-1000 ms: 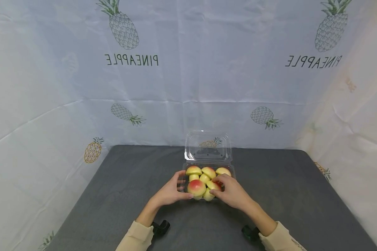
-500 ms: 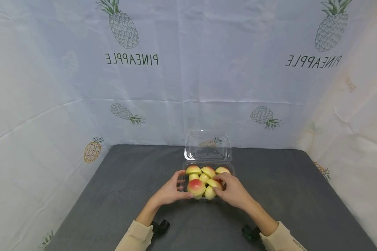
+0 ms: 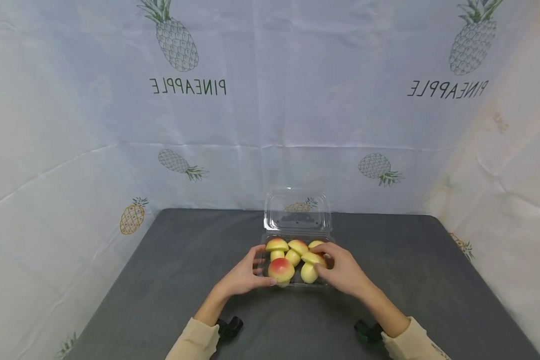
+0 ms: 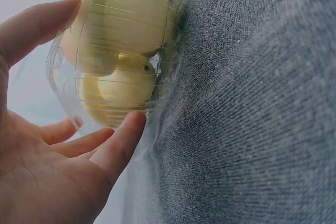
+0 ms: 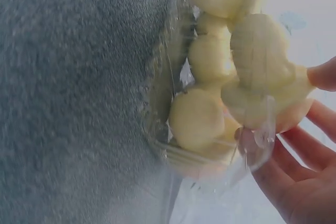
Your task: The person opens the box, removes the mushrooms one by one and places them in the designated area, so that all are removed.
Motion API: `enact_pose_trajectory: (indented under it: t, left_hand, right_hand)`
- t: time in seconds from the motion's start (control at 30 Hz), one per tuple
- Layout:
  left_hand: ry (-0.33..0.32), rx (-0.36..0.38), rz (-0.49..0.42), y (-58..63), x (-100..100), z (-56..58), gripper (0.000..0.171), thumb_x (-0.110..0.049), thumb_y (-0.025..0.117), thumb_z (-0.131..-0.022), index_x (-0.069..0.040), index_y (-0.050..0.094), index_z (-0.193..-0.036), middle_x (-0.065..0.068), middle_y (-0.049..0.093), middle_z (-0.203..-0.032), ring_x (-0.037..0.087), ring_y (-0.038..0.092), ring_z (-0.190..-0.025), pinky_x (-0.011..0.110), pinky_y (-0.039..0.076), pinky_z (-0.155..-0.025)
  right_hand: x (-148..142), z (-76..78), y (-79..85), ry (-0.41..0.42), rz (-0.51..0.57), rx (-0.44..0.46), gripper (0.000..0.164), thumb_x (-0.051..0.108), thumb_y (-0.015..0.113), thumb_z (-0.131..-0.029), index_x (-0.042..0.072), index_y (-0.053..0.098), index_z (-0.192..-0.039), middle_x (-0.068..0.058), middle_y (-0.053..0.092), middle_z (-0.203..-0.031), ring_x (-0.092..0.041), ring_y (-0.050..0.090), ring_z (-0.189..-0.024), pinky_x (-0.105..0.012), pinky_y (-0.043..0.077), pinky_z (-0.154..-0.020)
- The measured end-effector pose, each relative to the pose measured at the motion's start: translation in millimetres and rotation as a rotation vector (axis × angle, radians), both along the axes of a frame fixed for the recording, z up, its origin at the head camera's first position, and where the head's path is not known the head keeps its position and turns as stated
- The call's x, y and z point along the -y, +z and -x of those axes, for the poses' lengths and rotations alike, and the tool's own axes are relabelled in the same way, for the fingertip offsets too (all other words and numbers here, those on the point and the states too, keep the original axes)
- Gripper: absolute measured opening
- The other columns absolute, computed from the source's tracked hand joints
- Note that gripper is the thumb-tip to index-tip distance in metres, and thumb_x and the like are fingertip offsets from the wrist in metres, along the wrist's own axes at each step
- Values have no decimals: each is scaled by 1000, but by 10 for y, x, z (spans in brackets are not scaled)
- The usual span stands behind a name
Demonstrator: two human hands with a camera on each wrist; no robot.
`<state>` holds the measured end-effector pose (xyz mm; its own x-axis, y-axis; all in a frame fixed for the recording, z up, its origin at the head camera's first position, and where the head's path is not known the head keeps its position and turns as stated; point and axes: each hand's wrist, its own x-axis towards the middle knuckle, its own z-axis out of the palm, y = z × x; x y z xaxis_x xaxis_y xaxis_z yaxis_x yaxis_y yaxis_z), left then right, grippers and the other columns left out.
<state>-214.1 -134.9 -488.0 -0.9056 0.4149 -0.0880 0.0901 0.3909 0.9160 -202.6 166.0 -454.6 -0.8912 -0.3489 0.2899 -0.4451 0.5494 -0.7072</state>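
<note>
A clear plastic clamshell box (image 3: pixel 270 220) stands with its lid raised, mushroom-shaped pieces with yellow stems and red-tinged caps inside. My left hand (image 3: pixel 240 274) holds the box at its left side, thumb at the front corner. In the left wrist view, fingertips (image 4: pixel 137 120) touch the ribbed wall. My right hand (image 3: pixel 345 272) pinches one toy mushroom (image 3: pixel 309 273) by its cap over the front right of the box. Its stem (image 5: pixel 260 51) points toward the front, tilted. Another toy mushroom (image 3: pixel 281 269) lies at the front left, and a back row includes a mushroom (image 3: pixel 276 244) at left.
The box sits on a dark grey cloth-covered table (image 3: pixel 184 250) near its back edge. A white curtain (image 3: pixel 297 115) printed with pineapples hangs behind and at both sides. Black straps (image 3: pixel 230 327) are on the wrists.
My right hand has shifted to the right with its toy mushroom, opening a gap between it and the front left one. My left hand has stayed in place on the box.
</note>
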Motion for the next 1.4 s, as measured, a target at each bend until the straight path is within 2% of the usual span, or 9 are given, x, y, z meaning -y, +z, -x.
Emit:
enact_pose_trajectory:
  t: [0.17, 0.47, 0.63, 0.97, 1.23, 1.4]
  left_hand:
    - [2, -4, 8, 2, 2, 13, 100, -34, 84, -86, -6, 22, -159, 20, 28, -160, 43, 44, -137, 57, 46, -106]
    - [9, 7, 23, 23, -12, 27, 99, -33, 84, -85, -5, 23, -158, 21, 29, -159, 43, 45, -137, 58, 46, -106]
    - [10, 10, 20, 38, -23, 27, 99, -33, 84, -85, -5, 23, -158, 20, 29, -159, 43, 45, -137, 57, 46, -107]
    - [-6, -7, -7, 12, -15, 23, 101, -34, 84, -86, -7, 20, -160, 18, 27, -161, 41, 43, -139, 55, 46, -107]
    - [-3, 1, -7, -6, -4, 19, 101, -35, 84, -86, -8, 20, -160, 18, 27, -161, 42, 43, -139, 56, 46, -106]
    - [7, 5, -2, -5, 8, 9, 102, -36, 84, -86, -9, 20, -160, 18, 27, -161, 42, 43, -139, 56, 46, -106]
  right_hand:
    - [-65, 8, 48, 14, 39, 4, 32, 8, 70, -93, 10, 70, -124, -4, 65, -123, -20, 64, -103, -42, 59, -83]
    - [-212, 25, 131, 34, 70, -12, 32, 11, 71, -95, 11, 68, -127, -3, 65, -127, -25, 64, -107, -49, 57, -87]
    - [-295, 40, 175, 21, 61, -35, 33, 11, 72, -95, 12, 68, -128, -2, 66, -126, -24, 64, -112, -45, 58, -88]
    - [-448, 35, 264, -1, 59, -73, 31, 9, 71, -96, 10, 68, -127, -3, 66, -123, -24, 64, -110, -40, 58, -88]
    - [-591, 53, 243, -36, 53, -95, 32, 9, 70, -97, 9, 67, -129, -6, 66, -126, -24, 62, -113, -46, 58, -89]
    - [-667, 75, 231, -57, 47, -115, 34, 8, 71, -97, 7, 66, -130, -8, 65, -127, -24, 62, -113, -38, 58, -89]
